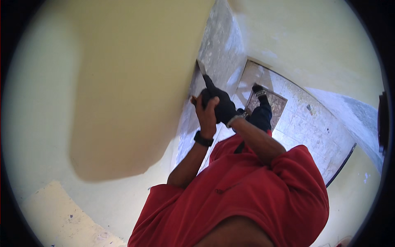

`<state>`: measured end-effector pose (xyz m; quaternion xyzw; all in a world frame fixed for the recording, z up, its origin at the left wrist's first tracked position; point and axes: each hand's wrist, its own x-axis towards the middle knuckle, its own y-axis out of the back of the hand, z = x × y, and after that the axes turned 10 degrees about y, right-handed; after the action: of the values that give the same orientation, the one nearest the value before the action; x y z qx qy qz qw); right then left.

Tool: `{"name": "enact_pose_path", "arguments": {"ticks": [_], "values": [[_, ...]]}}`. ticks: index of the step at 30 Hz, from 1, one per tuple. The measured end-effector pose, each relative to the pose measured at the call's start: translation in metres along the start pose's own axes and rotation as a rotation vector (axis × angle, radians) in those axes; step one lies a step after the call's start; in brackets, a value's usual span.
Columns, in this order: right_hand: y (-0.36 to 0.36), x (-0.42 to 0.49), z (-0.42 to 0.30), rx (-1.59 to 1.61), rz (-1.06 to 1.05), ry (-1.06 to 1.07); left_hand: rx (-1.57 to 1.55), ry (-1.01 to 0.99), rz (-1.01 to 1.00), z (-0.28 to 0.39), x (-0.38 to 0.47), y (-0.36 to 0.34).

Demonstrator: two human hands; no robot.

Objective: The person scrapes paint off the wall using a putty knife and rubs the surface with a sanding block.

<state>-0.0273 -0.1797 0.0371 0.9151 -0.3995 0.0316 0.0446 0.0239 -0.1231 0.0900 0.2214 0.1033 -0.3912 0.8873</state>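
Observation:
A scraper with a flat metal blade is in my right hand, which wears a black glove. My gloved index finger points along the tool towards the blade. The blade's tip meets the wall where the yellow paint borders a grey, patchy band. My left hand, bare with a black watch at the wrist, clasps the side of my gloved hand. Both hands hide the scraper's handle. A small orange-brown bit shows beside my left fingers; I cannot tell what it is.
Below me my feet are at a brown rectangular platform above the tiled floor. Debris is scattered on the tiles. Another yellow wall with a grey lower band curves along the right. A dark object juts in at the right rim.

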Motion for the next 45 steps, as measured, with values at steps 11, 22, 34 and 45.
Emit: {"name": "enact_pose_path", "arguments": {"ticks": [11, 22, 34, 45], "values": [[0.047, 0.032, 0.011, 0.084, 0.007, 0.134, -0.201, 0.089, 0.017, 0.025, 0.027, -0.049], [0.160, 0.194, 0.067, -0.230, 0.090, 0.193, -0.189, 0.111, -0.160, 0.119, 0.173, -0.143], [0.042, -0.005, 0.045, 0.271, 0.099, -0.062, -0.068, 0.225, -0.183, -0.020, 0.030, -0.051], [-0.111, -0.142, 0.018, 0.071, -0.145, -0.064, -0.154, 0.263, 0.150, -0.088, -0.120, 0.067]]}}
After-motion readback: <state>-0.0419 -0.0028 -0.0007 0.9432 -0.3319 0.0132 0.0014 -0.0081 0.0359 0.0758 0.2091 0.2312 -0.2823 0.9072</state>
